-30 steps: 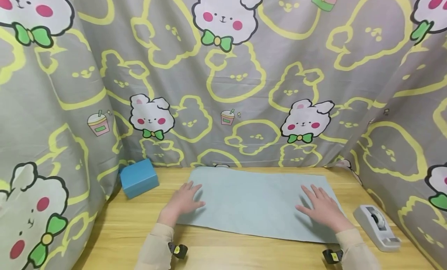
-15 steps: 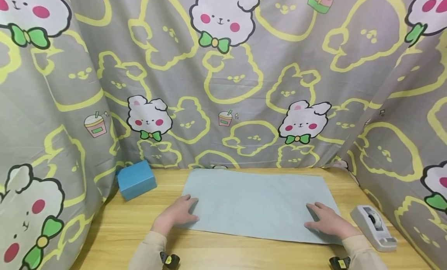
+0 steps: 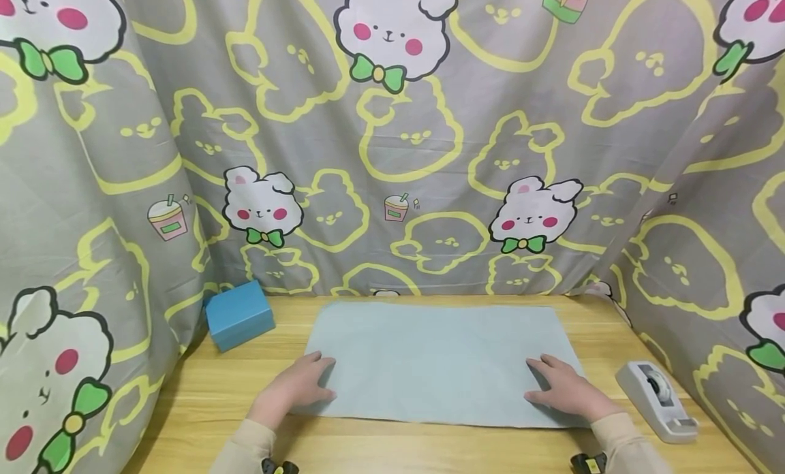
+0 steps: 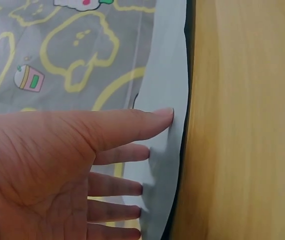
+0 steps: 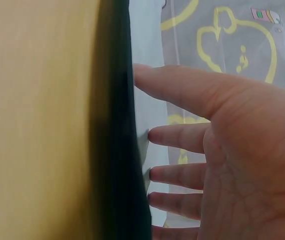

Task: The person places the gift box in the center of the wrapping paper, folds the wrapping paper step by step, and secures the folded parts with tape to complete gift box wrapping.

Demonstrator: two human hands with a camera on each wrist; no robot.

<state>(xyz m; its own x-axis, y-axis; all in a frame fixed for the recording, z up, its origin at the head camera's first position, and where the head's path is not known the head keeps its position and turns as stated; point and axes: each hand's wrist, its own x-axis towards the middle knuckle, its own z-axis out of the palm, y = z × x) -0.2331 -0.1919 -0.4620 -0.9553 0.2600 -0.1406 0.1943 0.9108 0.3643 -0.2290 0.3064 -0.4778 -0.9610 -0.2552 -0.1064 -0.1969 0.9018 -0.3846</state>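
A pale blue-grey sheet of paper [image 3: 429, 365] lies spread on the wooden table, its long side running left to right. On its left end rests my left hand [image 3: 303, 382], fingers spread and fingertips down on the sheet. My right hand [image 3: 564, 387] touches the right end the same way. Both wrist views show straight fingers: the left thumb [image 4: 152, 122] lies near the sheet's front edge, and the right thumb [image 5: 157, 80] is right at that edge. A dark strip shows along the edge in both wrist views. Neither hand curls round anything.
A blue box [image 3: 240, 316] stands at the back left of the table [image 3: 380, 450]. To the right of the sheet is a grey tape dispenser [image 3: 659, 400] holding a roll of tape. A patterned curtain [image 3: 343, 154] closes in the back and both sides.
Both hands have come down nearer the front edge, the left one also further left. The sheet has shifted left and turned slightly, so its front edge runs straighter across the table.
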